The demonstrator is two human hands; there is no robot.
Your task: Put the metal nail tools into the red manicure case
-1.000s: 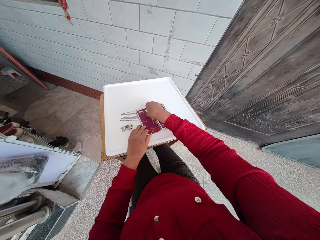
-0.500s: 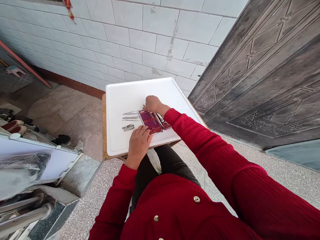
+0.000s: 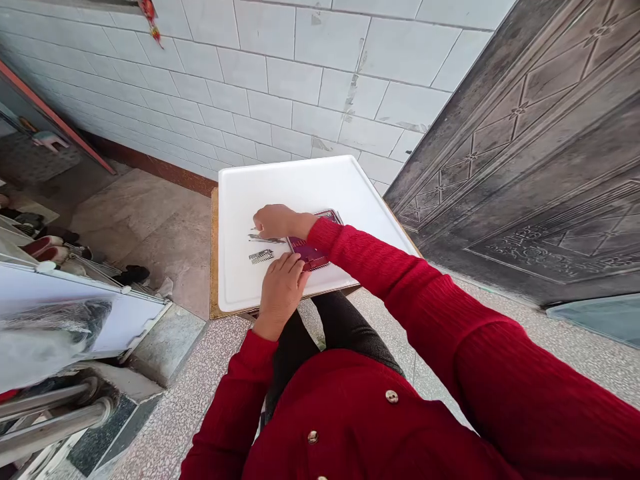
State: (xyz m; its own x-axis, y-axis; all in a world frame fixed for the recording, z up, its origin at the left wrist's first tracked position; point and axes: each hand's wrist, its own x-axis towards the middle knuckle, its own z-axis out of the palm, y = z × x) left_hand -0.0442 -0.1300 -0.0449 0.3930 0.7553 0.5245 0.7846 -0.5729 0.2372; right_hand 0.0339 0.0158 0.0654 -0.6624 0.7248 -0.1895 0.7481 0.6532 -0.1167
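Observation:
An open manicure case (image 3: 311, 255) with a purple-red lining lies on the white tray top (image 3: 350, 193), partly covered by my right forearm. At the case's near left corner, my left hand (image 3: 281, 283) grips the edge, fingers on the tray side and thumb on the case. My right hand (image 3: 274, 221) is closed in a pinch low over several thin metal manicure tools (image 3: 266, 239) left of the case; what is between its fingertips is hidden. Nail clippers (image 3: 261, 256) lie just nearer than those tools, left of the case and touched by neither hand.
Below the white top, a wooden board edge (image 3: 215, 253) shows on the left. A white tiled wall (image 3: 280, 87) stands behind, a dark carved door (image 3: 500, 167) to the right. Shoes (image 3: 50, 252) sit on a rack at the left.
My right hand has moved left from the case's far edge to above the thin tools. My left hand stays at the case corner. The view has shifted slightly.

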